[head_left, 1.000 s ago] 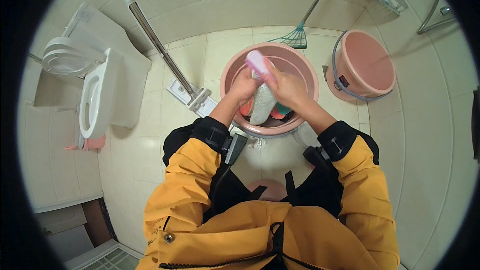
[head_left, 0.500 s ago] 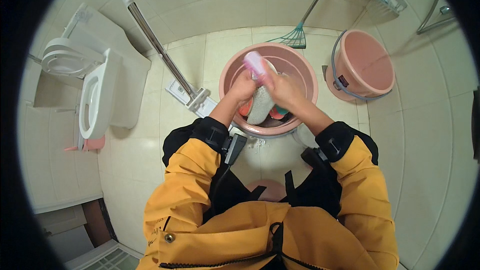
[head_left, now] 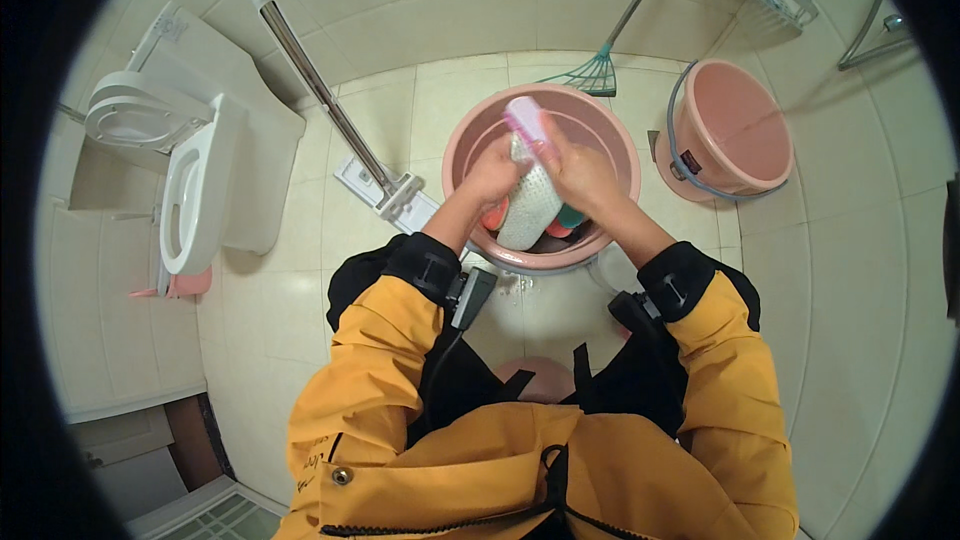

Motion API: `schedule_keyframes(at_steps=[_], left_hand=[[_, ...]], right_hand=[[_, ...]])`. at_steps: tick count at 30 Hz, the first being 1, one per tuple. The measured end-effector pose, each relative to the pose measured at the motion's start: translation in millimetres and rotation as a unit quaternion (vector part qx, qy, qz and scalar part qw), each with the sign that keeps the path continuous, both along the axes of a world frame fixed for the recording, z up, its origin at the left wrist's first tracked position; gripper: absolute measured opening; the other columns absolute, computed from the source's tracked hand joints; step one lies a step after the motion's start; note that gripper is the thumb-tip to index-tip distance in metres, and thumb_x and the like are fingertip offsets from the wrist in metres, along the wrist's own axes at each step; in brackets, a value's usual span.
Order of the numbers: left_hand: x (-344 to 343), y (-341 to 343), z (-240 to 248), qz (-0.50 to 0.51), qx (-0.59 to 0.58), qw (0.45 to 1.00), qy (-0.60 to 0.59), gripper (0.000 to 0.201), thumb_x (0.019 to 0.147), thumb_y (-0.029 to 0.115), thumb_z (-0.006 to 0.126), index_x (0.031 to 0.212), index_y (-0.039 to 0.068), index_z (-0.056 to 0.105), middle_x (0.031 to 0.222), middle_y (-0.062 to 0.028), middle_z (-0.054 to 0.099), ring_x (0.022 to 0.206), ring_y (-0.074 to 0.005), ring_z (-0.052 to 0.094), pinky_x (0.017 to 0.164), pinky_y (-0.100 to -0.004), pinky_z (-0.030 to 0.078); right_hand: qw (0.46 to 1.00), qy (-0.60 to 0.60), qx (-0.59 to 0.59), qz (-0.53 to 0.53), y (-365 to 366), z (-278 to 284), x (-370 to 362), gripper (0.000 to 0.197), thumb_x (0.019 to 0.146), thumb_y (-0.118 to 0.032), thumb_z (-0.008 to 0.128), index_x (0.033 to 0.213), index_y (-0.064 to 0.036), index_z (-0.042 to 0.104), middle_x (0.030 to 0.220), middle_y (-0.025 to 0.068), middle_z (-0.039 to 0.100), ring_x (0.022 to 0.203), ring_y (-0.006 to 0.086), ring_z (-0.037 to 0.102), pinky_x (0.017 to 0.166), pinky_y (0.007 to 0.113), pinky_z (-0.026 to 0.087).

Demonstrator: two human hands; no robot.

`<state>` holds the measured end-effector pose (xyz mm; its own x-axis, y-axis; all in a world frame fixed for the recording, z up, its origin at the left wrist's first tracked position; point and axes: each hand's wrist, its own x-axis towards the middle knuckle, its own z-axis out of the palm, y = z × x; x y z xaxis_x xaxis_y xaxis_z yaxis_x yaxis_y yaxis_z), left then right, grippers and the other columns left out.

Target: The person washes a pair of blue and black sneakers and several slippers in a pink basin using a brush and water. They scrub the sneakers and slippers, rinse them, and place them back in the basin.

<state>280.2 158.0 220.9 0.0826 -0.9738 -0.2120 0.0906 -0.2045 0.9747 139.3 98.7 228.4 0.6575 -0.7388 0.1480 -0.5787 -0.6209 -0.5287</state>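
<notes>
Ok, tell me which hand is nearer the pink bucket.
Right. The right hand is left of the pink bucket, over the basin; the left hand is farther left, also over the basin.

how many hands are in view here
2: the left hand grips the white textured item, and the right hand holds the pale pink object, both over the pink tub. No others show.

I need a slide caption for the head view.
Left hand with white textured item, right hand with pink brush, over a basin.
</notes>
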Motion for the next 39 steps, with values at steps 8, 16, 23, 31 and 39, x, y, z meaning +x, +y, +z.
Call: schedule_keyframes(at_steps=[8, 16, 23, 31, 39], left_hand=[[-1.3, -3.5, 3.3, 0.020, -0.011, 0.999, -0.024, 0.032, 0.078, 0.002, 0.053, 0.110, 0.000, 0.050, 0.095, -0.0071, 0.057, 0.083, -0.0142, 0.054, 0.074, -0.0278, 0.044], [0.8, -10.0, 7.6, 0.087, -0.032, 0.996, 0.006, 0.027, 0.079, 0.001, 0.054, 0.107, -0.001, 0.053, 0.097, -0.0061, 0.058, 0.086, -0.0125, 0.055, 0.078, -0.0252, 0.043], [5.3, -5.1, -7.0, 0.041, -0.075, 0.993, -0.084, 0.030, 0.078, -0.001, 0.053, 0.108, 0.000, 0.053, 0.103, -0.0046, 0.056, 0.089, -0.0115, 0.051, 0.080, -0.0252, 0.040], [0.9, -1.8, -1.5, 0.038, -0.071, 0.989, -0.124, 0.035, 0.076, -0.002, 0.052, 0.112, 0.001, 0.053, 0.106, -0.0057, 0.055, 0.095, -0.0139, 0.050, 0.084, -0.0265, 0.039], [0.5, -4.8, 8.1, 0.005, -0.092, 0.993, -0.068, 0.042, 0.077, -0.005, 0.048, 0.119, 0.000, 0.046, 0.111, -0.0057, 0.053, 0.099, -0.0133, 0.049, 0.086, -0.0258, 0.037]], right_hand=[[0.999, -0.012, -0.022, -0.035, -22.6, 0.2, -3.9, 0.048, 0.087, -0.040, 0.037, 0.125, -0.0109, 0.039, 0.067, 0.0207, 0.058, 0.062, 0.0370, 0.057, 0.057, 0.045, 0.045], [0.999, 0.004, 0.000, -0.050, -18.4, 15.1, -7.5, 0.047, 0.086, -0.040, 0.041, 0.127, -0.0163, 0.038, 0.095, 0.0204, 0.058, 0.084, 0.0369, 0.056, 0.072, 0.042, 0.044], [0.999, -0.027, -0.011, -0.029, -2.0, 20.9, 4.2, 0.045, 0.086, -0.037, 0.041, 0.126, -0.0162, 0.039, 0.069, 0.0221, 0.058, 0.065, 0.0361, 0.058, 0.058, 0.045, 0.044], [0.988, -0.111, 0.007, -0.105, -9.3, 14.0, -0.5, 0.045, 0.088, -0.039, 0.037, 0.125, -0.0137, 0.040, 0.079, 0.0234, 0.059, 0.073, 0.0397, 0.057, 0.064, 0.044, 0.044], [0.984, -0.162, -0.035, -0.063, -22.0, -13.1, -4.5, 0.050, 0.087, -0.037, 0.038, 0.128, -0.0086, 0.034, 0.077, 0.0236, 0.059, 0.072, 0.0389, 0.057, 0.066, 0.047, 0.043]])
